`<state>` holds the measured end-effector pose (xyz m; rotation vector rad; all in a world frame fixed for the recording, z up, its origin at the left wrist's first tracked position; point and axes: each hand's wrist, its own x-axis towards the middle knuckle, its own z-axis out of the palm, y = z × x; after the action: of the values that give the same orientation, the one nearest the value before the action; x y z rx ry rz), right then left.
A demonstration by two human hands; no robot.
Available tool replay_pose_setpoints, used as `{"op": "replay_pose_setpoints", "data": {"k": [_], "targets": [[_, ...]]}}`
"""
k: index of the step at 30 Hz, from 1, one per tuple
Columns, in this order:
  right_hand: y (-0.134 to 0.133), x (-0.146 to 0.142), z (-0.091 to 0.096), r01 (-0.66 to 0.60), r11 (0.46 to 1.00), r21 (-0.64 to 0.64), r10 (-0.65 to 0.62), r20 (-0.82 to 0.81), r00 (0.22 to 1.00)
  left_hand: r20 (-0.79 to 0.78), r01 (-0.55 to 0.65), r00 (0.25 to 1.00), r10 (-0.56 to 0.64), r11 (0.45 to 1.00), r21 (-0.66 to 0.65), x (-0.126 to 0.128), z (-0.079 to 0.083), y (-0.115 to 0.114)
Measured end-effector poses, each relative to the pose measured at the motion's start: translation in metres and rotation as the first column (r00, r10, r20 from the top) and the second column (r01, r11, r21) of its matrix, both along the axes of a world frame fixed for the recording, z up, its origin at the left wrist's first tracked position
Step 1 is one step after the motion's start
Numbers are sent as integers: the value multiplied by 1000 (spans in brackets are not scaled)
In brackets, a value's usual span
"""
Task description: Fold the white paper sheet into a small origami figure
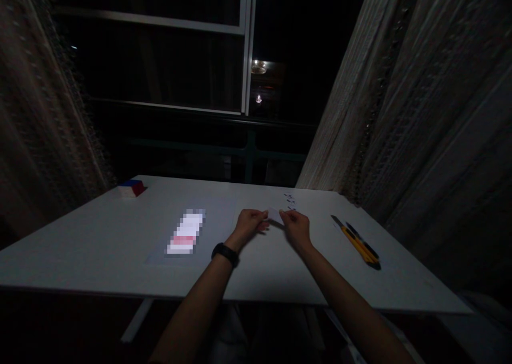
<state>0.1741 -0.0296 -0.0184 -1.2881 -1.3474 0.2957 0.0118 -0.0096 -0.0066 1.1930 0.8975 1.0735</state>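
Between my two hands is a small piece of white paper (275, 216), raised a little over the white table (264, 268). My left hand (251, 223), with a black band on its wrist, pinches the paper's left edge. The right edge is pinched by the thumb and fingers of my right hand (296, 225). Just beyond the paper, small pieces with dark marks (290, 200) lie on the tabletop; their marks are too small to read.
A lit phone (186, 233), its screen blurred, lies on a pale sheet (156, 255) at the left. A yellow utility knife (356, 244) and a dark pen (362, 239) are at the right. A coloured block (131, 188) sits at the far left corner. Curtains (344, 113) hang beyond.
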Motion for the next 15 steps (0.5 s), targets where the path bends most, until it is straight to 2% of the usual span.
{"op": "replay_pose_setpoints", "data": {"k": [2, 4, 6, 8, 11, 15], "targets": [[-3, -1, -1, 39, 998, 42, -41, 53, 998, 59, 34, 998, -30, 997, -65, 1, 0, 0], [-6, -4, -2, 23, 996, 88, -34, 127, 991, 142, 102, 986, -85, 988, -114, 1, 1, -1], [-9, -9, -3, -44, 992, 116, 19, 210, 977, 229, 148, 966, -119, 982, -113, 0, 2, -2], [-11, -13, -3, -120, 985, 125, 85, 250, 964, 280, 140, 954, -107, 985, -97, 0, 1, -2], [-13, -16, -2, -170, 981, 95, 151, 177, 972, 292, 89, 954, -63, 993, -78, 0, -1, 0], [-9, -13, 0, -241, 970, 1, 241, -46, 969, 273, 62, 961, -54, 998, -24, 0, -1, 3]]}}
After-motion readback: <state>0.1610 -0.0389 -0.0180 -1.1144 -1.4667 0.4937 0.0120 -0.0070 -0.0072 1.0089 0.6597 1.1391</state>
